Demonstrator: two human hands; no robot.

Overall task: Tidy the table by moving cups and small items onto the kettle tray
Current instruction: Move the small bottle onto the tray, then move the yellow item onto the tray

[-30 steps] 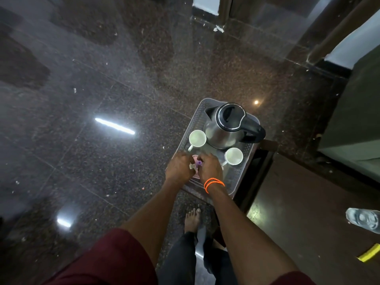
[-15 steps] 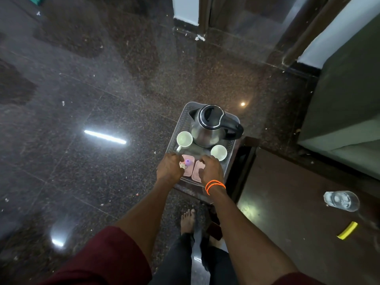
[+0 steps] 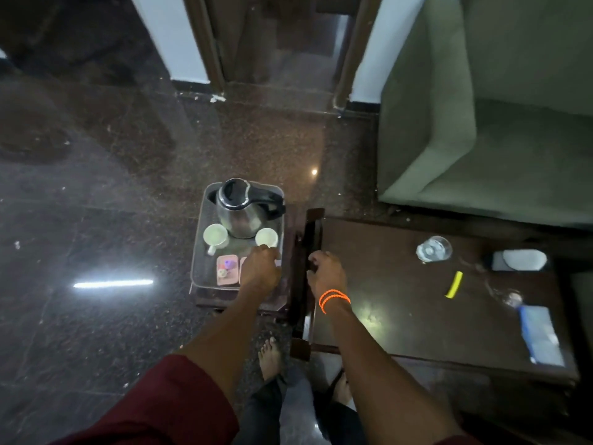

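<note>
Resting our left hand (image 3: pixel 259 270) on the tray (image 3: pixel 196 261) beside the right cup (image 3: pixel 266 237), we cannot tell its grip. Our right hand (image 3: pixel 325 273) hangs loosely curled and empty over the table (image 3: pixel 378 303) edge. Kettle (image 3: pixel 239 207), left cup (image 3: pixel 215 235) and pink sachets (image 3: pixel 227 270) sit on the tray.

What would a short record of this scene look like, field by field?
tray: grey tray on a small stand
on tray: kettle, two white cups, pink packets
left hand: over the tray's near right corner
right hand: at the brown table's edge
on table: glass, yellow item
</note>
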